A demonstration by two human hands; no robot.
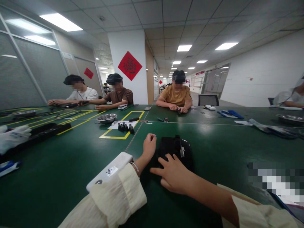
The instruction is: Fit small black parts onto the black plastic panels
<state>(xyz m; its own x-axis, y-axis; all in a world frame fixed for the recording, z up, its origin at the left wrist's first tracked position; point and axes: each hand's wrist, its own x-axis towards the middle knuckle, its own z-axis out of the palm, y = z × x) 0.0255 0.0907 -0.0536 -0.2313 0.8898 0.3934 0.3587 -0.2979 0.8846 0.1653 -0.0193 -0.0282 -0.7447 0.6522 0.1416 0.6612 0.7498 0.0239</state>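
My left hand [149, 147] is raised over the green table with its fingers curled in; what they hold, if anything, is hidden. A bracelet [135, 167] circles that wrist. Just to its right lies a black rounded object [167, 144] with a strap and a small pale tag; I cannot tell its kind. My right hand [174, 174] reaches over the near side of this object, fingers spread, the tips at its surface. Beside my left forearm rests a white box-shaped device [110, 171] with a marked label, partly covered by my sleeve.
Ahead on the green table [213, 148] are a metal bowl [106, 118], several black cylindrical parts [125, 127] on white paper and a small tool [162, 120]. White gloves [14, 136] lie left, blue-and-white packets [229, 113] right. Co-workers [175, 95] sit across the table.
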